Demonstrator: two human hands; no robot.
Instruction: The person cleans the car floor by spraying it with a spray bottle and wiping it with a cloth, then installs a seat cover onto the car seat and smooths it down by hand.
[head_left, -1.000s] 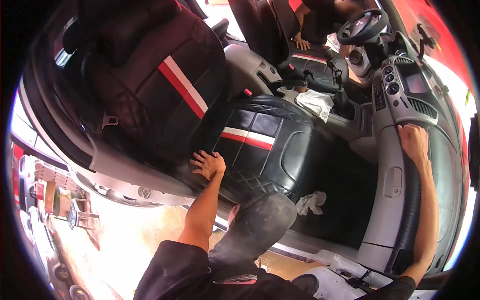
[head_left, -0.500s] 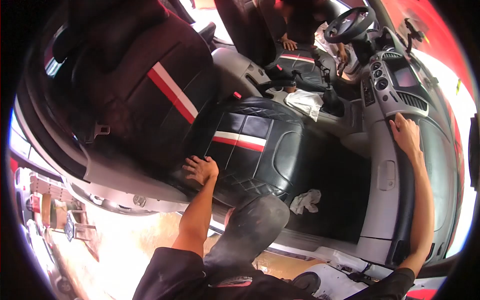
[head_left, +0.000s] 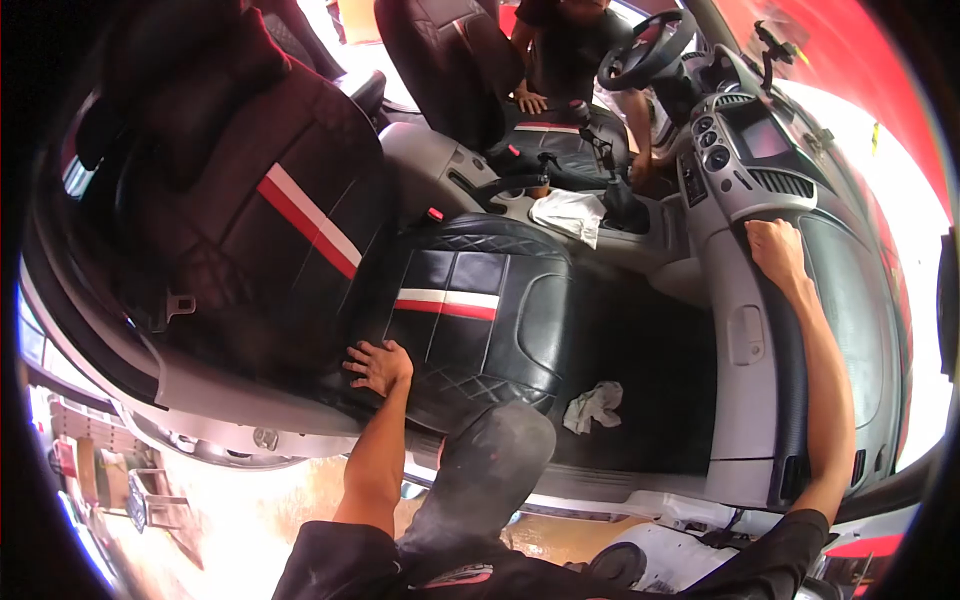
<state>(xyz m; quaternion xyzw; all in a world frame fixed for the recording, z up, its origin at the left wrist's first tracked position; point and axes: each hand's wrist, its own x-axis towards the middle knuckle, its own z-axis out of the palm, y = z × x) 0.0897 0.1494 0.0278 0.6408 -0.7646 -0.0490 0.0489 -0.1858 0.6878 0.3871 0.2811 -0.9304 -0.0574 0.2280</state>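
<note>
The left hand is being pressed, fingers spread and gripping nothing, against the outer edge of the near seat, by the join of cushion and backrest. The right hand is being rested on the dashboard, its fingers curled; whether the ledge is being grasped cannot be told. As far as can be judged, the body is being braced rather than anything being worked on — the seat is being seen in place, its striped cover on, and what is left to do cannot be told. Below the right hand, the glove box is being shown closed, its contents hidden. A crumpled cloth is being left untouched on the floor; a white cloth is being borne by the centre console, beside the gear lever. Farther across, the far seat is being touched by a co-worker's hand.
</note>
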